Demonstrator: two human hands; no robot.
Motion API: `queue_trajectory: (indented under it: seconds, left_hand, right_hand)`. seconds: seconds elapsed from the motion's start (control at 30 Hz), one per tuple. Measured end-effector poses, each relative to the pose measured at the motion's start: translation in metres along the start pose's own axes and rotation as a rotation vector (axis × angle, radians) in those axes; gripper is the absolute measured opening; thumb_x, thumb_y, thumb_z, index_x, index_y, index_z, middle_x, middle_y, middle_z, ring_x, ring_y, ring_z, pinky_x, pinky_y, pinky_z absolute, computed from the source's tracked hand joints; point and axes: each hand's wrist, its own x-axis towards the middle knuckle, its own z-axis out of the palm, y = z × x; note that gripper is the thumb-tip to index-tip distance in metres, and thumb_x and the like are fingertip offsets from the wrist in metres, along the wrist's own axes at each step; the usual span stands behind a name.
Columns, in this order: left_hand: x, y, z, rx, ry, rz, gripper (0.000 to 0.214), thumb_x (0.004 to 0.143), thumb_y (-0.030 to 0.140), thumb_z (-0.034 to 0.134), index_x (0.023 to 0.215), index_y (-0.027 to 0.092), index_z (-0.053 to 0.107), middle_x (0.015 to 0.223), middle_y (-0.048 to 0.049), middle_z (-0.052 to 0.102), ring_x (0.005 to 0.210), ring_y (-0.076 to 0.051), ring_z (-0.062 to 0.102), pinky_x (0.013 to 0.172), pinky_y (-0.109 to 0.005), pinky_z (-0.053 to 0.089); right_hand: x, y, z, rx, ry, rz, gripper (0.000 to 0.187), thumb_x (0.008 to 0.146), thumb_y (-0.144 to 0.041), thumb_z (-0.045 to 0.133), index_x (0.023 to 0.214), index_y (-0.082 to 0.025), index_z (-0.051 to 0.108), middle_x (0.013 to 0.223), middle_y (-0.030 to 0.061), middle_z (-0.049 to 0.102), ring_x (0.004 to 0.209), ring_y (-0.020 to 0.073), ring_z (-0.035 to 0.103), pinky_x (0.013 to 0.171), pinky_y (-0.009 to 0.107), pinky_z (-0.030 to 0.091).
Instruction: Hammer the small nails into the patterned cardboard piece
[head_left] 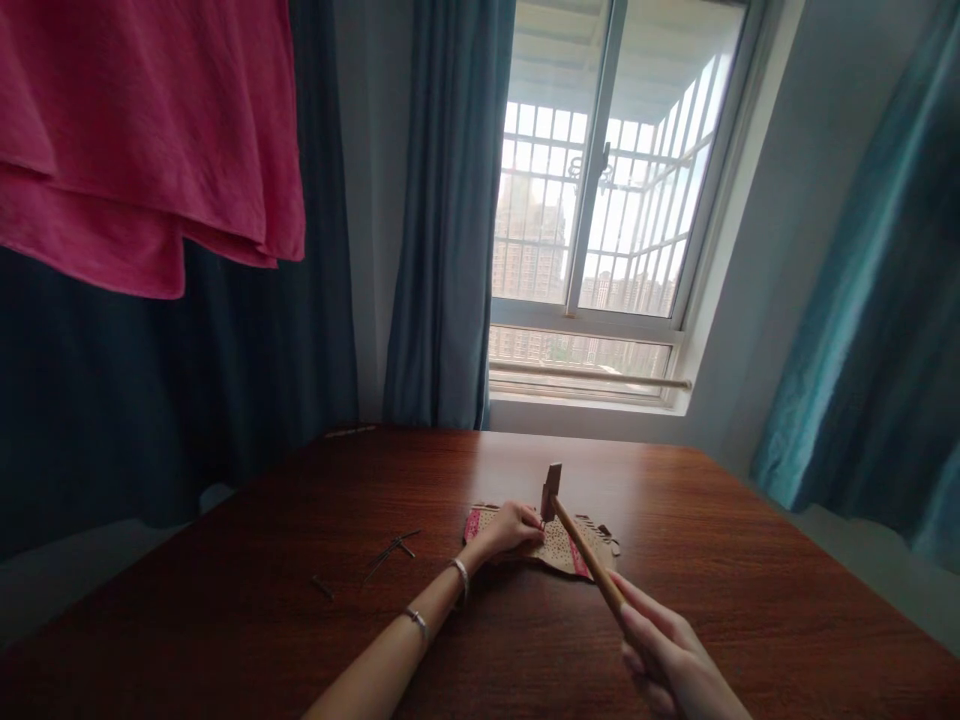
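My right hand (pixel 660 640) grips the wooden handle of a hammer (pixel 589 555). The hammer's head is raised just above and beside the fingertips of my left hand (pixel 516 527). Those fingers are pinched together over a flat tan piece (pixel 556 548) lying on the table; what they hold is too small to make out. Dark dots or holes cover the tan piece, pink bands cross it near both ends, and its right end has ragged cut strips. Part of it is hidden under my left hand and behind the hammer handle.
Several thin dark rods, perhaps nails (pixel 393 548), lie left of my left hand, with a short dark one (pixel 322 588) nearer me. All rest on a brown wooden table (pixel 750 600). Behind it are curtains (pixel 450 220) and a window (pixel 592 200). A pink cloth (pixel 150 140) hangs upper left.
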Motion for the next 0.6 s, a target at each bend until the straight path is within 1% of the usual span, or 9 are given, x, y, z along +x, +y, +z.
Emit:
queue_trajectory:
  seconds: [0.07, 0.17, 0.23, 0.37, 0.47, 0.53, 0.6]
  left_hand:
    - [0.0001, -0.0004, 0.0003, -0.001, 0.003, 0.007, 0.023, 0.065, 0.034, 0.061, 0.071, 0.015, 0.071, 0.07, -0.0005, 0.061, 0.066, -0.012, 0.051, 0.059, -0.019, 0.034]
    - [-0.0001, -0.0009, 0.0005, -0.007, 0.013, 0.022, 0.023, 0.066, 0.034, 0.061, 0.072, 0.014, 0.071, 0.069, -0.0009, 0.061, 0.065, -0.012, 0.051, 0.058, -0.019, 0.034]
    - [-0.0003, -0.0008, 0.0006, -0.014, 0.017, 0.025, 0.024, 0.065, 0.034, 0.061, 0.071, 0.013, 0.071, 0.068, -0.0008, 0.06, 0.064, -0.012, 0.05, 0.058, -0.019, 0.034]
    - [-0.0007, 0.0002, 0.0001, -0.016, 0.015, 0.029, 0.023, 0.065, 0.034, 0.062, 0.07, 0.013, 0.071, 0.066, -0.0005, 0.059, 0.064, -0.011, 0.05, 0.057, -0.019, 0.033]
    - [-0.0012, 0.0013, -0.0006, -0.012, 0.013, 0.043, 0.023, 0.066, 0.033, 0.061, 0.07, 0.013, 0.071, 0.065, -0.0003, 0.058, 0.063, -0.011, 0.049, 0.057, -0.019, 0.033]
    - [-0.0018, 0.0024, -0.0011, -0.012, 0.011, 0.047, 0.023, 0.066, 0.034, 0.061, 0.07, 0.013, 0.071, 0.065, 0.0, 0.058, 0.064, -0.011, 0.05, 0.057, -0.019, 0.033]
    - [-0.0024, 0.0038, -0.0016, -0.007, 0.01, 0.036, 0.023, 0.066, 0.034, 0.061, 0.07, 0.014, 0.071, 0.066, 0.0004, 0.058, 0.065, -0.012, 0.05, 0.058, -0.019, 0.034]
  right_hand:
    - [0.0001, 0.0007, -0.0012, 0.017, -0.015, -0.001, 0.069, 0.073, -0.041, 0.061, 0.132, -0.019, 0.035, 0.048, -0.0054, 0.045, 0.035, 0.0019, 0.033, 0.03, 0.01, 0.015]
    - [-0.0003, 0.0016, -0.0012, 0.014, -0.035, -0.016, 0.069, 0.073, -0.043, 0.06, 0.133, -0.022, 0.034, 0.049, -0.0065, 0.044, 0.031, -0.0001, 0.026, 0.029, 0.011, 0.014]
    - [0.0003, 0.0024, -0.0005, -0.006, -0.013, 0.003, 0.072, 0.071, -0.046, 0.061, 0.133, -0.022, 0.034, 0.048, -0.0069, 0.044, 0.029, -0.0009, 0.022, 0.028, 0.011, 0.013]
    - [0.0024, 0.0031, 0.0006, 0.016, -0.004, 0.01, 0.072, 0.069, -0.047, 0.063, 0.131, -0.021, 0.037, 0.046, -0.0067, 0.045, 0.029, -0.0004, 0.024, 0.028, 0.01, 0.013]
    - [0.0031, 0.004, 0.0018, 0.049, 0.014, -0.02, 0.071, 0.066, -0.044, 0.067, 0.129, -0.022, 0.04, 0.047, -0.0068, 0.044, 0.032, 0.0011, 0.03, 0.029, 0.01, 0.013]
    - [0.0032, 0.0054, 0.0028, 0.067, 0.044, -0.023, 0.073, 0.064, -0.043, 0.069, 0.128, -0.021, 0.042, 0.048, -0.0066, 0.043, 0.037, 0.003, 0.037, 0.03, 0.01, 0.012]
    - [0.0031, 0.0064, 0.0031, 0.072, 0.051, -0.005, 0.075, 0.062, -0.044, 0.07, 0.128, -0.02, 0.042, 0.048, -0.0063, 0.043, 0.038, 0.0035, 0.039, 0.03, 0.01, 0.01]
